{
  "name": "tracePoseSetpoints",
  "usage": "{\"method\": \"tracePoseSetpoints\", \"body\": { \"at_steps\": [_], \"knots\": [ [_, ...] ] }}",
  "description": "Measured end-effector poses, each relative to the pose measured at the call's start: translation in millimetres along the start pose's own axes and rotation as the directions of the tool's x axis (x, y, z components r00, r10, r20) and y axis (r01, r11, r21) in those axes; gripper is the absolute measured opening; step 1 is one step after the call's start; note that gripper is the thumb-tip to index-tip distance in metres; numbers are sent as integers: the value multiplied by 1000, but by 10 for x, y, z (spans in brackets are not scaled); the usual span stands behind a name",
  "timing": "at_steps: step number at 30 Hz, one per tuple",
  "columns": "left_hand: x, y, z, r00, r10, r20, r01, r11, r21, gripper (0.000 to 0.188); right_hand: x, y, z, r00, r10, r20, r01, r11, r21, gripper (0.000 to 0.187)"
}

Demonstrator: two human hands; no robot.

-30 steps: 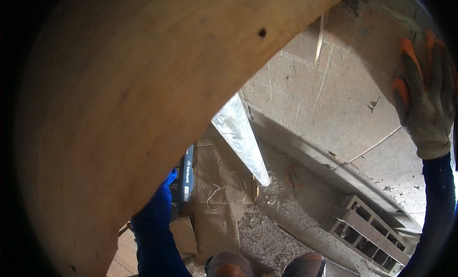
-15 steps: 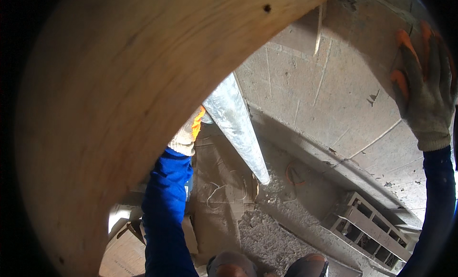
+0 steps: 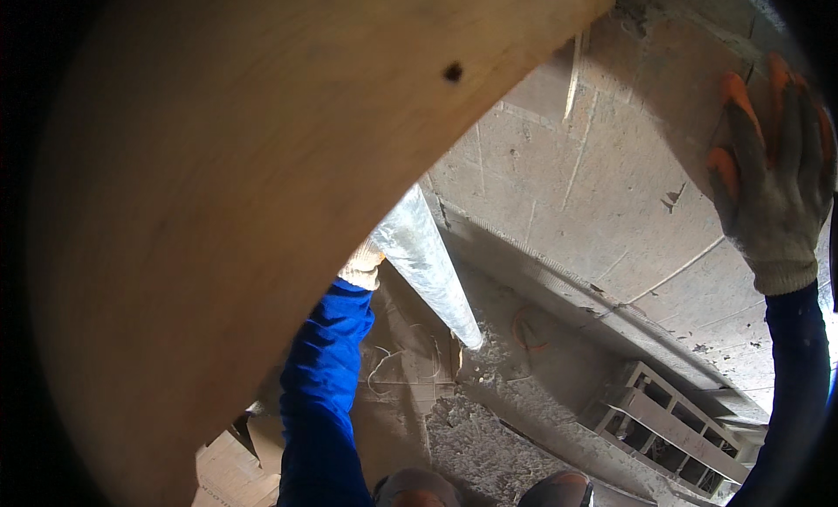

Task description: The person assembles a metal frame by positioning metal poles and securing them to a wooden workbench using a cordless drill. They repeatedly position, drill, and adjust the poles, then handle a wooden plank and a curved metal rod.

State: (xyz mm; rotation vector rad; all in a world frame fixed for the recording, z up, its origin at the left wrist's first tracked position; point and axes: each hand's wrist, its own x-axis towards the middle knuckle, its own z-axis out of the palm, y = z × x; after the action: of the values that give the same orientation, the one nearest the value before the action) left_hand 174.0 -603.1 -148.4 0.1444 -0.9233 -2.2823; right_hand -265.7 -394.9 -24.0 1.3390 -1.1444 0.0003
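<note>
A large wooden board (image 3: 288,158) with a dark knot fills the upper left, close in front of me. My left hand (image 3: 362,264), in a cream and orange work glove, shows only at the wrist and back; the board hides its fingers. It is beside a whitish metal pole (image 3: 428,271), which slants down to the floor. Whether it grips the pole or the board I cannot see. My right hand (image 3: 772,175), in a grey glove with orange fingertips, lies flat on the rough wall (image 3: 559,149) at the far right, fingers apart.
A hollow block-like piece (image 3: 672,428) with several openings lies at the lower right by the wall. Grey rubble (image 3: 480,437) covers the floor ahead of my feet. Cardboard (image 3: 236,472) is at the lower left, and an orange loop (image 3: 526,330) lies beyond the pole's foot.
The board has shifted lower in view and covers more of my left hand and the pole. My left forearm appears a little farther right. My right hand stays on the wall.
</note>
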Motion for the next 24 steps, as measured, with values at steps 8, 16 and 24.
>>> {"method": "tracePoseSetpoints", "body": {
  "at_steps": [8, 16, 24],
  "knots": [
    [-203, -358, 381, 810, 539, -230, -402, 796, 452, 59, -18, -30, 40, 998, 20, -58, -18, 999, 40, 53],
    [-404, -252, 265, 797, 602, -45, -366, 542, 756, 47, 11, -31, -5, 999, 15, -37, -14, 999, 42, 53],
    [-749, -124, 103, 639, 674, 371, 117, -562, 819, 42, 28, -58, -18, 992, -6, -125, 10, 999, 33, 48]
  ]
}}
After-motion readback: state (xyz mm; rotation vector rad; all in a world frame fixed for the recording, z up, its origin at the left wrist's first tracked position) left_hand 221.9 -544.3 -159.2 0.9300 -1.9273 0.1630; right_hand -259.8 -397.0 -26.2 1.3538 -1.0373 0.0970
